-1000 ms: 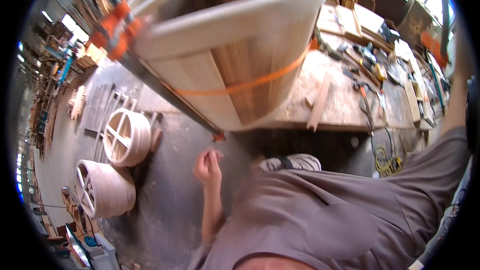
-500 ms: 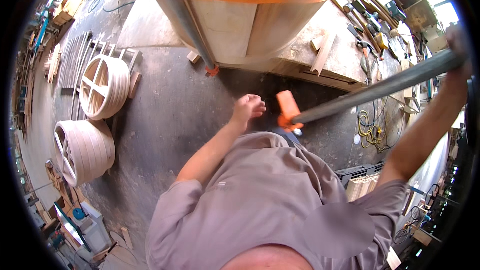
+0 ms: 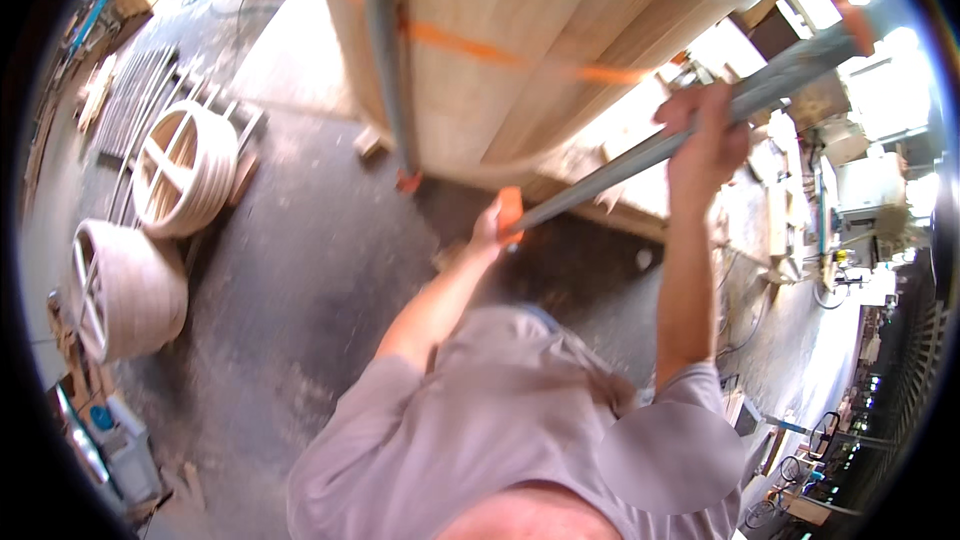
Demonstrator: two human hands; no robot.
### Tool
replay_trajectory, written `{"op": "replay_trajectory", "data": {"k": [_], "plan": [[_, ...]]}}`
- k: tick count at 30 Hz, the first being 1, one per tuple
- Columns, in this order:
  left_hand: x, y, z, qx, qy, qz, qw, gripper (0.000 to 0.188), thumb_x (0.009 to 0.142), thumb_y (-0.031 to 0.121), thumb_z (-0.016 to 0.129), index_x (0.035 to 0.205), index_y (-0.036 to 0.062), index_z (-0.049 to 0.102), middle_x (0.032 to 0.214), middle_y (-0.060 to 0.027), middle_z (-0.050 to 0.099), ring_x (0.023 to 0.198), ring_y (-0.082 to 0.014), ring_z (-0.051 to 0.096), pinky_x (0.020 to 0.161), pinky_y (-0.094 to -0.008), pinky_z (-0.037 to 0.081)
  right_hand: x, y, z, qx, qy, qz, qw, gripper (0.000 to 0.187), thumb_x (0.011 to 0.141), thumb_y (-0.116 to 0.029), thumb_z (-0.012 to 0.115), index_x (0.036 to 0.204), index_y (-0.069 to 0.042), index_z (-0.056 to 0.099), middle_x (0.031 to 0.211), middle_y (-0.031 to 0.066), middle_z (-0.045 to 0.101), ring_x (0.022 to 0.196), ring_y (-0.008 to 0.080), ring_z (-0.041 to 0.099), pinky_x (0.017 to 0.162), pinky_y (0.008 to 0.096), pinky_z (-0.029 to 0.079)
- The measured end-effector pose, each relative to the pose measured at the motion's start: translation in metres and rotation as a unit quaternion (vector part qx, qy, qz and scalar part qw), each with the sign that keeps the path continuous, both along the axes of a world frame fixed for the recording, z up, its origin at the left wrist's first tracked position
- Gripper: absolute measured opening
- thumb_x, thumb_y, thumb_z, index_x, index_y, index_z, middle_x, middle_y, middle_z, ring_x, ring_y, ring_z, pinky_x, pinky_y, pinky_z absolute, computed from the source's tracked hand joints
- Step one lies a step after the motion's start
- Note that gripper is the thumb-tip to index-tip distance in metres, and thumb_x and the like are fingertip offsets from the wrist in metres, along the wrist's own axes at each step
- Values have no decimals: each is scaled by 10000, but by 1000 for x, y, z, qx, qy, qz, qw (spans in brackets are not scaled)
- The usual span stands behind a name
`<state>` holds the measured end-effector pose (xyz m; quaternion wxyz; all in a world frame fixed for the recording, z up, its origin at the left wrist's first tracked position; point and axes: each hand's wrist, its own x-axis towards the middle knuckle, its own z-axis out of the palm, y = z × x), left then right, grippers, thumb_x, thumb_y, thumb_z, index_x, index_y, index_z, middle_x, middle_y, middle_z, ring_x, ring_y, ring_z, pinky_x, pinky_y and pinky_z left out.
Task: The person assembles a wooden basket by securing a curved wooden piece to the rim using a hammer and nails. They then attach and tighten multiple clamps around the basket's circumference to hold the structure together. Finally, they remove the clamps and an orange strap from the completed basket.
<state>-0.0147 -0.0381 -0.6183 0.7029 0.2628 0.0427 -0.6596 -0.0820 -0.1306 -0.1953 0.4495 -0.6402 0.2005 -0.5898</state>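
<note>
A long grey pipe clamp (image 3: 600, 182) slants up to the right across the front of a large round-sided wooden body built of staves (image 3: 480, 105). My right hand (image 3: 700, 145) is wrapped round its pipe. At the lower end, my left hand (image 3: 486, 228) grips the orange jaw (image 3: 511, 210). Another orange fitting (image 3: 856, 30) sits near the pipe's upper end. An orange strap (image 3: 462, 43) runs round the wooden body. A second pipe clamp (image 3: 383, 60) stands along the body's left side, its orange end (image 3: 408, 181) low down.
Wooden rings with cross braces (image 3: 190, 168) and a similar drum (image 3: 140, 285) lie on the floor at left, beside metal bars (image 3: 140, 90). A pale bench top (image 3: 300, 55) extends under the wooden body. A small wood block (image 3: 368, 143) sits near its edge.
My left hand has moved up onto the orange jaw. The clamp has swung up and left, and my right hand has come inward along with it. My view has turned right.
</note>
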Motion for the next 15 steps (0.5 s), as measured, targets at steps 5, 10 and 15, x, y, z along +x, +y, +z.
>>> {"op": "replay_trajectory", "data": {"k": [5,10,15], "plan": [[0,-32,-20,62,-2,-7,998,386,1023,364,388,1222,72,544,1055,-85,632,890,-221,633,743,-399,529,8,-8,-6,-97,155,-9,983,181,969,-133,542,844,-7,500,625,53,571,577,130,571,553,275,459],[4,-50,-17,108,-44,37,993,382,1037,345,375,1237,73,553,1079,-54,647,917,-200,637,758,-358,516,17,-8,7,-110,316,-45,941,197,940,-199,596,953,-6,558,707,99,658,653,206,662,605,329,506],[10,-52,-35,181,-71,86,977,347,1028,342,418,1121,66,609,975,-20,661,855,-160,636,749,-326,502,24,3,-11,-94,291,-69,950,188,970,-187,558,883,-23,587,667,38,633,624,132,577,607,281,460]]}}
